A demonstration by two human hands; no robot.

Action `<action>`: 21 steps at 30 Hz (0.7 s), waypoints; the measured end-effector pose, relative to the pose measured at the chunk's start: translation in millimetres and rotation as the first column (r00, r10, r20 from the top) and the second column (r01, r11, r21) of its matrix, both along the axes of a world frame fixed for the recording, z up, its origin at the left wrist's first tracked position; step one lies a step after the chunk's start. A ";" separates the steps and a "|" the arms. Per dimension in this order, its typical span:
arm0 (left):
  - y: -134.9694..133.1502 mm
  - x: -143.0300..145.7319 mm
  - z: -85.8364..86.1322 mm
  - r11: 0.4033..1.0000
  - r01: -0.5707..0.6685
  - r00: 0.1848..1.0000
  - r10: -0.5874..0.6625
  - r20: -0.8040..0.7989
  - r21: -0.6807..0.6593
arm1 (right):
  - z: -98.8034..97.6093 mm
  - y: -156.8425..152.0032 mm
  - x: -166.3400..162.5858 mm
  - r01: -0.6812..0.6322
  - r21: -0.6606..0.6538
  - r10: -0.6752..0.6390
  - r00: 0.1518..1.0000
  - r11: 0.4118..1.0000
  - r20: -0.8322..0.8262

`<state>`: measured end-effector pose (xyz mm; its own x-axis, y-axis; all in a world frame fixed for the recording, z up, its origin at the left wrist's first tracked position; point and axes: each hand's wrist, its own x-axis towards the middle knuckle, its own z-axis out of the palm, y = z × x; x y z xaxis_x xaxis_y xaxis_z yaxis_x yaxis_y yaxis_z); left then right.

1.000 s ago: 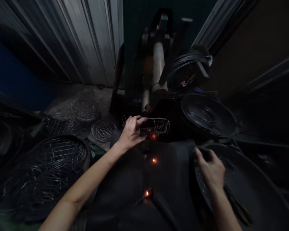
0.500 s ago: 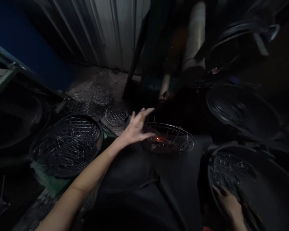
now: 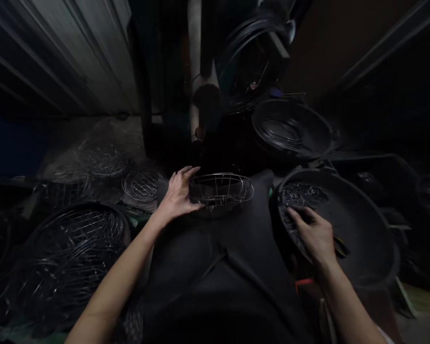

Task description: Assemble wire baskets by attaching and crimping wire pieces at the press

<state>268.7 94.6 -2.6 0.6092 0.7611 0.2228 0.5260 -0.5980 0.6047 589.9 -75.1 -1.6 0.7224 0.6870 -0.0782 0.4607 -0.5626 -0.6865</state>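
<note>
A round wire basket [image 3: 224,184] sits at the middle, over dark cloth or leather. My left hand [image 3: 175,193] is at the basket's left end, fingers and thumb spread to either side of it; firm contact cannot be made out. On the right, my right hand [image 3: 313,234] reaches into a wide dark basin [image 3: 365,267]. Its thumb and fingers are bent together at the edge of a pile of small metal wire pieces [image 3: 304,191]; whatever they pinch is hidden. A tool with a yellow-edged handle [image 3: 341,247] lies in the basin beside this hand.
At left, a tub of wire grids [image 3: 86,239] stands near my forearm. Further back lie more round grids [image 3: 143,185]. Behind the basin is another tub with wire coils [image 3: 281,134]. A pale vertical post [image 3: 197,71] rises ahead, with a corrugated wall [image 3: 89,57] to its left.
The view has turned right. A small orange glow at the basket is gone. My right hand has moved further over the basin to the wire pieces; my left hand stays by the basket.
</note>
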 end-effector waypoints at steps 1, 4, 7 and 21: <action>-0.1 -0.2 -0.1 1.000 0.011 0.999 -0.012 0.046 0.017 | 8.9 4.9 -12.2 -0.030 0.046 0.032 0.998 0.998 -0.051; -4.0 2.7 5.6 0.999 0.017 0.993 -0.023 0.114 0.049 | 34.0 16.3 -43.5 -0.135 0.146 0.166 0.961 0.980 -0.220; -11.5 12.2 15.0 0.998 0.022 0.999 -0.024 0.033 0.066 | 52.7 28.9 -70.9 -0.226 0.224 0.297 0.879 0.948 -0.372; -16.1 21.6 33.8 0.989 0.029 0.998 -0.021 -0.056 0.144 | 43.8 102.1 -140.9 -0.417 0.191 0.440 0.893 0.888 -0.093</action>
<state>290.4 78.5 31.2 0.6419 0.7076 0.2954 0.5392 -0.6904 0.4823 448.9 27.0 42.2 0.3454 0.9384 -0.0130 0.5318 -0.2071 -0.8211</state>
